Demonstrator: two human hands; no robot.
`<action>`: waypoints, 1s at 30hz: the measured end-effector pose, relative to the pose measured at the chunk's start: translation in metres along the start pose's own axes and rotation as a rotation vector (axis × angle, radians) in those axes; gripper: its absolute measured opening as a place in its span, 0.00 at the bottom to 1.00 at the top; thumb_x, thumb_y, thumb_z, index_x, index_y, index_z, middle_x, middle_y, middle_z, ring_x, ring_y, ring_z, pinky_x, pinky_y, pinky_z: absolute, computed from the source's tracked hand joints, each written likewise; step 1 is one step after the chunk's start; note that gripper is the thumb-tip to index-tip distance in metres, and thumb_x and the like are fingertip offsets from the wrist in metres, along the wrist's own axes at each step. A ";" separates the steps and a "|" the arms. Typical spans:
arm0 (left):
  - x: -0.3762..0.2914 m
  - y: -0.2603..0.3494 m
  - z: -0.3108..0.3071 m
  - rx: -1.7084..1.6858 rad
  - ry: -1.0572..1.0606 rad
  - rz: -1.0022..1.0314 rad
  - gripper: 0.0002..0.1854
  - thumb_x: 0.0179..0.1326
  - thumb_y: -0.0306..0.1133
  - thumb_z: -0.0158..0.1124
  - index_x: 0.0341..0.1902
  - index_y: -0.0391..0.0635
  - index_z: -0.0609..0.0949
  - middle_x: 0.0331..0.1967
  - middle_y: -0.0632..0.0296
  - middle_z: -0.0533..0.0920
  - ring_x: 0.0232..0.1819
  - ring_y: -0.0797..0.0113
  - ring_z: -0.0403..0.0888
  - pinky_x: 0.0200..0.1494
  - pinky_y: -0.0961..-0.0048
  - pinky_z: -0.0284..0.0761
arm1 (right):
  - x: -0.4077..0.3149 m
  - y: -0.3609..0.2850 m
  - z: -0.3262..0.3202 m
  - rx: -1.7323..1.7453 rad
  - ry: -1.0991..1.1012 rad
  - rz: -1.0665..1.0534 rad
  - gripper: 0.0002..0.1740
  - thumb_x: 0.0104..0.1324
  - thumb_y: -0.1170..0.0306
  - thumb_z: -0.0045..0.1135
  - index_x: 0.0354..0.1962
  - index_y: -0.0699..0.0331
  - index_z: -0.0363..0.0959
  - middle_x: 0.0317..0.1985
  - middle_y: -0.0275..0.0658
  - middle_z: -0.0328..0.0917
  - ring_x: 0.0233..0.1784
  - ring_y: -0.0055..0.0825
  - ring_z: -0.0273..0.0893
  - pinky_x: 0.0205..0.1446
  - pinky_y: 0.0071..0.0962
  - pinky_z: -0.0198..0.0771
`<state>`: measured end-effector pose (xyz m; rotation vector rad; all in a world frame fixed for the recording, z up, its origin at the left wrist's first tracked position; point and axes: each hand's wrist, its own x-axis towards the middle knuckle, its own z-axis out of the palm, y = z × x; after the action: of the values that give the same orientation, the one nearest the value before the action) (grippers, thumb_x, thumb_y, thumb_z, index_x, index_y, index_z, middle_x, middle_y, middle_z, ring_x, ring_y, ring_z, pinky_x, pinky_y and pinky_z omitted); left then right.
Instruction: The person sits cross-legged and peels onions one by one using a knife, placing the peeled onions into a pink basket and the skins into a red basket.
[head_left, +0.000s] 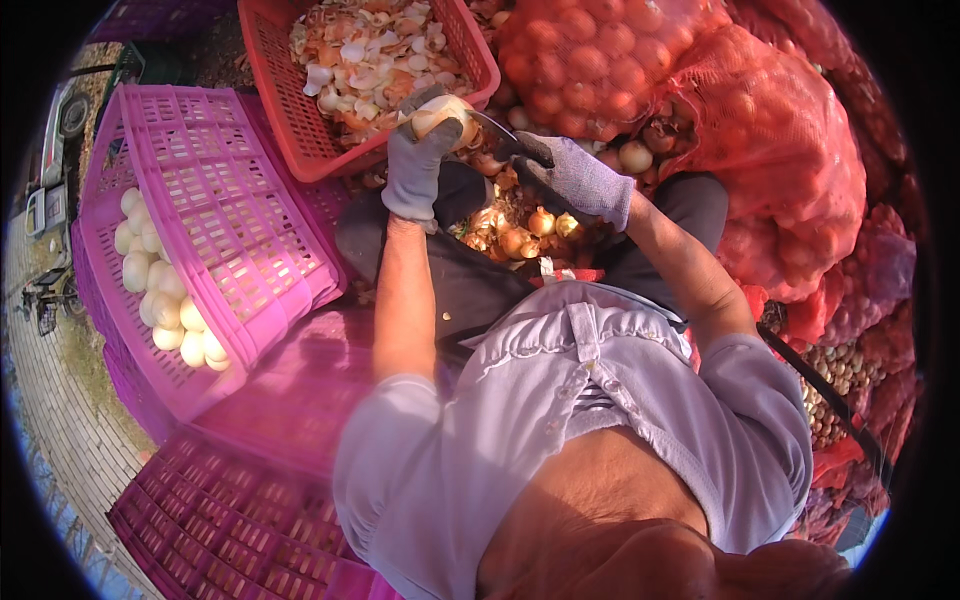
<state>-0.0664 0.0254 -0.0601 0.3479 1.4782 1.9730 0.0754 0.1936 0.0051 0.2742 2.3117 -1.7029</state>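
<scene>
My left hand (421, 161), in a grey work glove, grips a partly peeled onion (444, 116) near the front corner of a red plastic crate (489, 82). A knife (491, 124) is in my gloved right hand (566, 169), its blade reaching to the onion's right side. My right fingers hide the handle. Onion skins and trimmings (382, 56) fill the crate behind my left hand. Below the hands, between my legs, several unpeeled onions (517, 241) lie among loose dry skins.
Peeled white onions (154, 270) sit in a pink plastic crate (217, 172) at the left. Other pink crates (247, 510) stand below it. Red mesh sacks of onions (765, 157) crowd the right side, with loose onions (636, 156) at one sack's mouth. Vehicles (56, 195) stand on the paving at far left.
</scene>
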 end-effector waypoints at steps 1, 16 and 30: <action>0.001 0.000 -0.001 -0.020 -0.015 0.003 0.26 0.51 0.36 0.73 0.54 0.41 0.75 0.46 0.63 0.79 0.46 0.74 0.76 0.52 0.75 0.73 | -0.002 0.015 0.011 -0.026 0.039 -0.035 0.14 0.71 0.63 0.43 0.44 0.66 0.69 0.28 0.47 0.74 0.30 0.38 0.75 0.36 0.37 0.68; 0.016 -0.013 -0.002 -0.565 0.030 -0.110 0.38 0.52 0.56 0.69 0.59 0.41 0.70 0.50 0.50 0.77 0.50 0.48 0.78 0.50 0.55 0.78 | -0.023 0.020 0.034 0.107 0.155 0.029 0.15 0.72 0.67 0.44 0.52 0.63 0.69 0.26 0.32 0.73 0.25 0.15 0.69 0.30 0.21 0.67; 0.016 -0.010 0.022 -0.400 0.005 0.049 0.35 0.56 0.53 0.67 0.57 0.39 0.69 0.50 0.52 0.75 0.51 0.51 0.76 0.56 0.53 0.75 | -0.006 0.006 0.029 -0.345 0.475 -0.299 0.17 0.64 0.69 0.50 0.50 0.63 0.65 0.35 0.54 0.76 0.40 0.54 0.75 0.39 0.47 0.69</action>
<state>-0.0627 0.0539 -0.0642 0.2045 1.0501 2.2481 0.0860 0.1677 -0.0065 0.3011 3.0804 -1.4326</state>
